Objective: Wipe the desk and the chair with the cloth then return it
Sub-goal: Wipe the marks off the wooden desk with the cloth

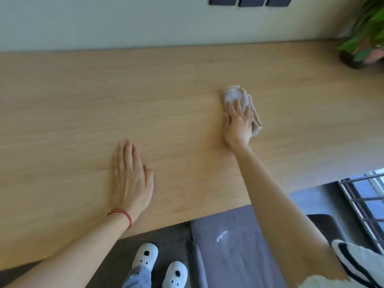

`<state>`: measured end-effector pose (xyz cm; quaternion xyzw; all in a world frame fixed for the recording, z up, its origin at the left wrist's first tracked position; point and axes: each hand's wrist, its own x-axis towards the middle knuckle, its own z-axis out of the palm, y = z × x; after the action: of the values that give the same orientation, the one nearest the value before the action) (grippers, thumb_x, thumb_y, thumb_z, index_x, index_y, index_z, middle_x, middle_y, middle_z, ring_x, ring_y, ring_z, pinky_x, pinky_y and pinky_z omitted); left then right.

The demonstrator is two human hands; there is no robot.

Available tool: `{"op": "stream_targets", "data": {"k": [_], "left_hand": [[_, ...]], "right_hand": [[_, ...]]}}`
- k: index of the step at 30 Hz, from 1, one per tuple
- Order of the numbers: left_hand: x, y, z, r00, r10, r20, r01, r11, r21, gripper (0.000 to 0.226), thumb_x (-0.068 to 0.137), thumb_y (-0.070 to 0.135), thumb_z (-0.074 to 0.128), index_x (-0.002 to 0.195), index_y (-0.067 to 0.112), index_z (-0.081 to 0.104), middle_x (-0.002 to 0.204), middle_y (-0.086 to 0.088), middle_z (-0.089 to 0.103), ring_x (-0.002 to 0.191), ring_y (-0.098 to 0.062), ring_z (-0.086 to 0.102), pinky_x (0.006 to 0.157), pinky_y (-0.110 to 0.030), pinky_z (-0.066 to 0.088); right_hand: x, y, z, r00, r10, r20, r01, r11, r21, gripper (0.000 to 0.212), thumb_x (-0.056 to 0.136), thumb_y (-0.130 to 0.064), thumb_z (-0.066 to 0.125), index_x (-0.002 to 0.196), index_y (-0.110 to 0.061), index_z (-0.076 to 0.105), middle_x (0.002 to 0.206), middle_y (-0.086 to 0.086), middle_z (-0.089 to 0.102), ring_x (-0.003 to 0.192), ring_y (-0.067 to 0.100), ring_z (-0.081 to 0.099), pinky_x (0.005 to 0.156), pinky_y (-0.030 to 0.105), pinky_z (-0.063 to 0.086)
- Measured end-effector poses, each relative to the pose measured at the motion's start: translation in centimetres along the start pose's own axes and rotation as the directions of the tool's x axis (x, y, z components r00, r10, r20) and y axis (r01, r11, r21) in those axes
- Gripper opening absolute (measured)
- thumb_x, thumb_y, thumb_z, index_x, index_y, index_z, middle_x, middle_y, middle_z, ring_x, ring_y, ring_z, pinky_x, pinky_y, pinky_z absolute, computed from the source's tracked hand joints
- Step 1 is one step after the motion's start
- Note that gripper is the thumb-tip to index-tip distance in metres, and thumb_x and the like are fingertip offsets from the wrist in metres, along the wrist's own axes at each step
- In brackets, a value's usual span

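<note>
A long light wooden desk (83,104) runs across the view against a pale wall. A crumpled grey-beige cloth (236,95) lies on the desk right of centre. My right hand (239,125) presses flat on the cloth's near part, fingers spread over it. My left hand (131,177) rests palm down on the bare desk near its front edge, fingers together and holding nothing; a red string circles its wrist. The grey upholstered chair (234,252) stands below the desk's front edge, under my right arm, with a small white mark on its seat.
A potted plant (361,48) stands on the desk's far right corner. Dark wall sockets (249,1) sit above the desk. A metal window grille (365,200) is at the right. My white slippers (145,256) stand on the dark floor beside the chair.
</note>
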<state>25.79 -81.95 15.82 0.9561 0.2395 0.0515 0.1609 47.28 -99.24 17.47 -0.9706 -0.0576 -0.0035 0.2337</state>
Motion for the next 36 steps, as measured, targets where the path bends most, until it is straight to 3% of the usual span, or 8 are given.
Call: {"op": "stream_targets", "data": {"k": [5, 11, 15, 21, 25, 30, 34, 36], "left_hand": [[0.0, -0.2, -0.1, 0.996, -0.065, -0.056, 0.059, 0.992, -0.116, 0.059, 0.092, 0.013, 0.035, 0.145, -0.005, 0.016, 0.158, -0.017, 0.012, 0.147, -0.027, 0.009, 0.121, -0.038, 0.006], [-0.2, -0.8, -0.5, 0.999, -0.036, -0.038, 0.020, 0.934, -0.358, 0.054, 0.088, -0.005, 0.041, 0.140, -0.007, 0.030, 0.154, -0.020, 0.022, 0.143, -0.033, 0.021, 0.116, -0.051, 0.022], [-0.2, -0.6, -0.3, 0.998, 0.015, -0.067, -0.029, 0.973, -0.228, 0.045, 0.093, 0.008, 0.040, 0.136, -0.004, 0.040, 0.149, -0.023, 0.031, 0.140, -0.037, 0.027, 0.115, -0.049, 0.025], [0.2, -0.6, 0.5, 0.996, -0.001, -0.087, -0.015, 0.984, -0.177, 0.050, 0.096, 0.020, 0.031, 0.140, -0.004, 0.031, 0.153, -0.018, 0.027, 0.144, -0.029, 0.021, 0.118, -0.042, 0.021], [0.2, -0.7, 0.6, 0.994, -0.056, -0.093, 0.024, 0.949, -0.314, 0.054, 0.093, 0.000, 0.033, 0.144, -0.003, 0.019, 0.157, -0.014, 0.016, 0.146, -0.026, 0.014, 0.119, -0.043, 0.018], [-1.0, -1.0, -1.2, 0.992, -0.094, -0.082, 0.039, 0.858, -0.512, 0.055, 0.089, -0.013, 0.034, 0.142, -0.003, 0.027, 0.155, -0.019, 0.016, 0.144, -0.032, 0.020, 0.118, -0.044, 0.021], [-1.9, -1.6, -1.5, 0.999, 0.026, -0.024, -0.031, 0.969, -0.244, 0.048, 0.092, 0.007, 0.041, 0.139, 0.001, 0.037, 0.153, -0.021, 0.023, 0.142, -0.037, 0.022, 0.115, -0.050, 0.023], [-1.8, -1.5, -1.6, 1.000, 0.005, 0.008, -0.004, 0.988, -0.156, 0.053, 0.091, 0.025, 0.032, 0.140, 0.005, 0.037, 0.154, -0.018, 0.024, 0.144, -0.034, 0.019, 0.115, -0.048, 0.020]], "right_hand": [[-10.1, -10.0, 5.3, 0.881, -0.451, 0.145, 0.433, 0.890, 0.140, 0.041, 0.099, -0.016, 0.044, 0.140, -0.023, 0.046, 0.154, 0.000, 0.035, 0.148, 0.030, 0.013, 0.122, 0.044, 0.014], [-20.1, -3.5, 1.6, 0.752, -0.629, 0.198, 0.625, 0.775, 0.088, 0.049, 0.092, -0.013, 0.061, 0.137, -0.028, 0.049, 0.149, -0.003, 0.043, 0.144, 0.026, 0.029, 0.117, 0.043, 0.027], [-15.4, 0.8, -1.0, 0.817, -0.545, 0.185, 0.555, 0.832, 0.001, 0.046, 0.092, -0.008, 0.060, 0.135, -0.022, 0.052, 0.147, 0.002, 0.046, 0.141, 0.030, 0.036, 0.110, 0.051, 0.038], [-3.7, -6.2, 3.5, 0.981, -0.194, 0.010, 0.195, 0.980, -0.042, 0.038, 0.101, -0.028, 0.037, 0.138, -0.029, 0.047, 0.155, -0.002, 0.035, 0.146, 0.026, 0.021, 0.118, 0.042, 0.021], [-7.2, -11.0, 6.5, 0.917, -0.398, 0.040, 0.397, 0.917, 0.029, 0.036, 0.099, -0.022, 0.046, 0.134, -0.029, 0.052, 0.149, -0.005, 0.044, 0.145, 0.027, 0.027, 0.117, 0.042, 0.025], [-19.2, -5.4, 2.6, 0.808, -0.568, 0.158, 0.550, 0.823, 0.146, 0.038, 0.097, -0.021, 0.053, 0.133, -0.033, 0.053, 0.149, -0.008, 0.044, 0.144, 0.024, 0.030, 0.112, 0.045, 0.036], [-21.6, 0.9, -1.2, 0.730, -0.639, 0.242, 0.633, 0.766, 0.113, 0.042, 0.097, -0.020, 0.050, 0.137, -0.034, 0.047, 0.151, -0.011, 0.038, 0.145, 0.019, 0.027, 0.111, 0.044, 0.039], [-17.4, 2.1, -1.8, 0.808, -0.556, 0.195, 0.558, 0.828, 0.052, 0.042, 0.096, -0.016, 0.052, 0.135, -0.030, 0.051, 0.150, -0.005, 0.042, 0.144, 0.023, 0.030, 0.110, 0.047, 0.038]]}}
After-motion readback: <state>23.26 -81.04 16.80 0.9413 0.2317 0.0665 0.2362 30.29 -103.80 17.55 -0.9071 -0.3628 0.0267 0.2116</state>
